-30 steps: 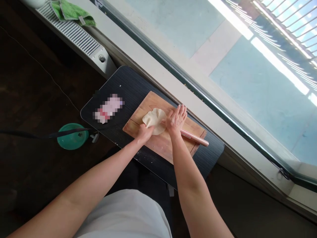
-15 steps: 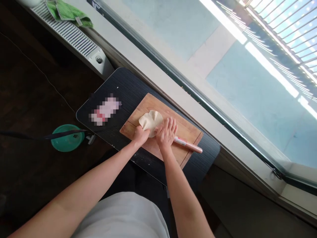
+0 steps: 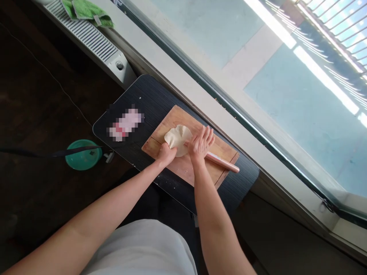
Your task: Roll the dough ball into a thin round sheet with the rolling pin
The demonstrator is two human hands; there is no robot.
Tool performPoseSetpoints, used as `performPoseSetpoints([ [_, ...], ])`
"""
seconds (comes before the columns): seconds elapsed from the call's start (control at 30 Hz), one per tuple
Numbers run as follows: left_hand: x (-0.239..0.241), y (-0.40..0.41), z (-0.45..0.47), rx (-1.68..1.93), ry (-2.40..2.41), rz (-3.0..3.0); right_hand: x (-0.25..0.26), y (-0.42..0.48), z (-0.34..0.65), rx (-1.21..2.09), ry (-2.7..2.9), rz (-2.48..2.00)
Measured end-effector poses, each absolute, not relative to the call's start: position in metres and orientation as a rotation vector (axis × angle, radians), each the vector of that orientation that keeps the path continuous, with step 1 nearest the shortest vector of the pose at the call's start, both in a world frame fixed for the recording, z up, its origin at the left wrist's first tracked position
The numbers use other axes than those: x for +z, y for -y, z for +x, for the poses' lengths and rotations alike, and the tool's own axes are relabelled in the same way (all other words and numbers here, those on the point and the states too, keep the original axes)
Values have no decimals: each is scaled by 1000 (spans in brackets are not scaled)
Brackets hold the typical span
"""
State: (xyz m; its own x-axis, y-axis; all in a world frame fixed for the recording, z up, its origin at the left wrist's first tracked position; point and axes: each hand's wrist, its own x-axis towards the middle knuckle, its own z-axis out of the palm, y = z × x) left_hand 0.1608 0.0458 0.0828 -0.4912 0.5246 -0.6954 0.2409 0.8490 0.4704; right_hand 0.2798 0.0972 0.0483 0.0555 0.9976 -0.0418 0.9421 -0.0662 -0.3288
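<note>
A thin round of pale dough (image 3: 178,136) lies on a wooden board (image 3: 212,168) that sits on a small black table (image 3: 149,100). My left hand (image 3: 167,154) pinches the near edge of the dough with its fingers closed. My right hand (image 3: 201,143) lies flat, fingers stretched out, on a pink rolling pin (image 3: 223,162) that rests across the board at the dough's right edge.
A blurred pink object (image 3: 125,124) lies on the table's left part. A green bowl (image 3: 83,156) stands on the dark floor at the left, with a dark strap across it. A white radiator (image 3: 94,42) with a green cloth (image 3: 87,10) runs along the window wall.
My right hand rolled the pin back toward me, then forward again over the dough's edge. My left hand kept its pinch on the dough. The camera shifted slightly.
</note>
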Motion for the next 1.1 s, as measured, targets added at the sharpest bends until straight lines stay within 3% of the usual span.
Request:
performPoseSetpoints([
  [0.17, 91, -51, 150, 426, -2085, 543, 47, -136, 311, 449, 1936, -2064],
  [0.3, 97, -57, 141, 633, -1917, 607, 57, -78, 348, 474, 2231, -1735],
  [0.47, 108, -65, 148, 764, -1700, 713, 64, -34, 391, 462, 2382, -1635],
  [0.63, 104, -64, 152, 589, -1711, 784, 58, -26, 426, 399, 2209, -1726],
  [1.1, 76, -63, 151, 521, -2020, 630, 84, -37, 366, 583, 2395, -1823],
])
